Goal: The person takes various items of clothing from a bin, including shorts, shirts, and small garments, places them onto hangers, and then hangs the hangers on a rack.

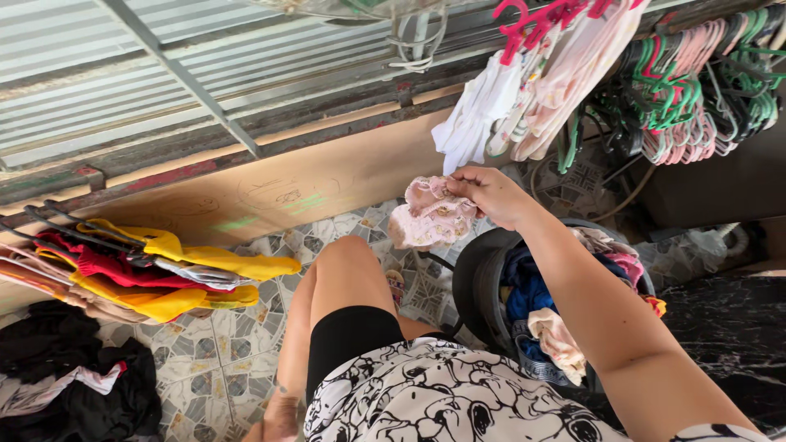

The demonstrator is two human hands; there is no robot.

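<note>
Above tiled floor (205,344) and laundry basket (475,278), right hand (491,195) pinches a pink garment (430,214) — cloth dangling leftward below its fingers.

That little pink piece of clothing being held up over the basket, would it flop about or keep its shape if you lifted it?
Probably floppy: the pink garment bunches and droops below the right hand that pinches its top edge. It looks light, since a fingertip pinch alone holds it up. It seems unlikely to slip or break, being soft, creased cloth like the clothes in the dark basket below.
</note>
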